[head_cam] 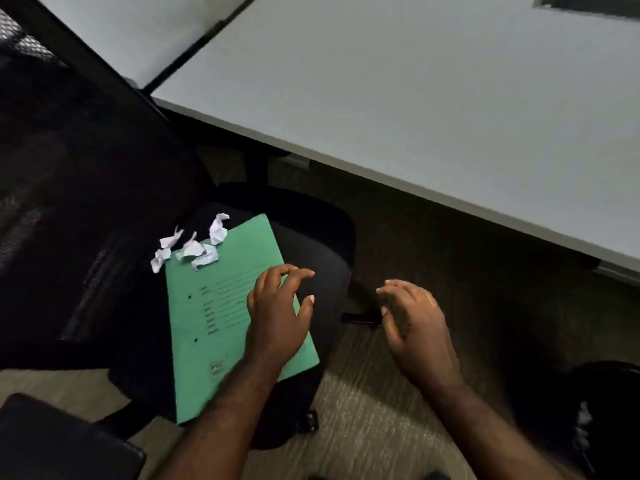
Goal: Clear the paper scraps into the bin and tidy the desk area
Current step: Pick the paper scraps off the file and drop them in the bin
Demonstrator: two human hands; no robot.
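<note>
A green paper folder (pixel 214 323) lies on the seat of a black office chair (pixel 311 244). Several crumpled white paper scraps (pixel 194 249) sit at the folder's far end, some on it and some on the seat beside it. My left hand (pixel 277 317) hovers over the folder's right edge, fingers apart and holding nothing. To its right, my right hand (pixel 412 320) hangs over the floor, also open and empty. No bin can be made out for certain.
A white desk (pixel 415 98) spans the upper right, its edge running diagonally above the chair. The chair's mesh back (pixel 52 168) fills the left. A dark round object (pixel 588 410) stands at the lower right on the carpet. Another dark surface (pixel 52 441) sits at lower left.
</note>
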